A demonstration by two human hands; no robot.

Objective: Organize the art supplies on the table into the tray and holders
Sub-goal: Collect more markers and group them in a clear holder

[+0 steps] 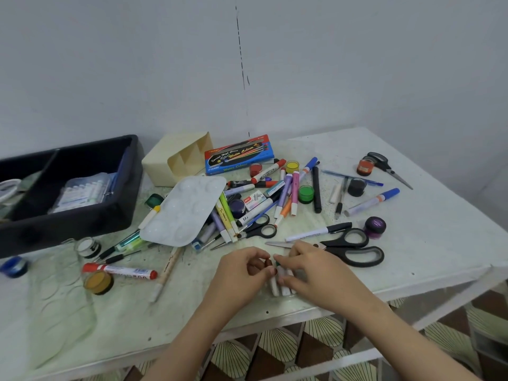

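Both hands meet near the desk's [412, 243] front edge, right and in front of the palette [187, 210]. The right hand [310, 268] is curled narrowly around a small bunch of white sticks [280, 284], thumb below and forefinger over their green-tipped top. The left hand [242, 270] is curled too, its fingertips at the same top end beside a dark red tip; whether it actually grips cannot be told. Both forearms reach in over the desk edge. Right of the palette and just behind the right hand lie big black scissors [354, 247], with a white pen [316, 232] beside them and a purple pot [375, 226] further right. Smaller scissors [259, 226] lie at the palette's right corner among a heap of markers [286, 193]. Left of the palette stands the black tray [132, 171], holding a clear packet [82, 192]. Behind the palette the cream holder [176, 160] lies on its side. Right of the holder, a blue and red box [239, 154] reads "Water Colour" and "12 colours". A small white box [254, 200] in the heap reads "STAPLES". Left and in front of the palette, a red-capped marker [119, 270] shows "500", with an ochre pot [98, 282] touching it.
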